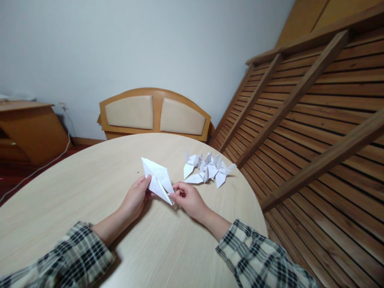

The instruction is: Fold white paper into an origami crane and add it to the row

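A white, partly folded sheet of paper [157,180] with a long pointed shape is held just above the round table [75,192]. My left hand [137,197] pinches its left side, thumb on top. My right hand [186,198] pinches the lower right tip between thumb and fingers. Both forearms wear plaid sleeves.
Several finished white paper cranes [207,170] lie in a cluster on the table to the right of my hands. A padded wooden headboard [154,114] leans on the wall behind the table. A slatted wooden bed frame [315,132] stands propped at the right. A low wooden cabinet [28,128] and cable are at left.
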Demonstrator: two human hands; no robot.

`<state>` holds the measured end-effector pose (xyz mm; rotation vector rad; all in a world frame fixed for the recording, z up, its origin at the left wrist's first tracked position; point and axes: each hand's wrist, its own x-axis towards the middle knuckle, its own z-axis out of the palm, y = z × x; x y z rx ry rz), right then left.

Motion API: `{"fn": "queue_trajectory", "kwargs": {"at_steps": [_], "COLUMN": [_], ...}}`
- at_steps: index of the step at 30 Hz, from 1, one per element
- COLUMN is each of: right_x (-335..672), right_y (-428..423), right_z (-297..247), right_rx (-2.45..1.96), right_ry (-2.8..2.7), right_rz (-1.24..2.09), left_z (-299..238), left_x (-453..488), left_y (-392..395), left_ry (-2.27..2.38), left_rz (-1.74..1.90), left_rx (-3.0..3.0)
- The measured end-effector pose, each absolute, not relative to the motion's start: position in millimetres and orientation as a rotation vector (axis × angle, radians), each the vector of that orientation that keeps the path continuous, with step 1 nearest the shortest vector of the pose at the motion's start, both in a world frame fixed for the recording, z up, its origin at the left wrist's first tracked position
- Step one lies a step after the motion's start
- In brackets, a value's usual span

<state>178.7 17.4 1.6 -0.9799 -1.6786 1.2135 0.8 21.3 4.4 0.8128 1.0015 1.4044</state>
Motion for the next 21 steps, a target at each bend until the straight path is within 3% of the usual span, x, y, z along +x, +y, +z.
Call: {"fn": "queue_trajectory", "kwargs": {"at_steps": [10,21], "right_x": [182.6,182.4], "right_y": [17.7,21.7], "right_z": [6.8,5.3], "right_rx": [-1.021,-1.020], "right_ry": [-1.758,-1.600], "right_rz": [1.163,1.319], "left_z": [8.2,11.8], "left_x": [4.3,5.0], "left_y": [19.6,14.9], "left_ry": [1.000,0.999], "left_rz": [1.419,1.254], "left_rx": [0.809,0.951]}}
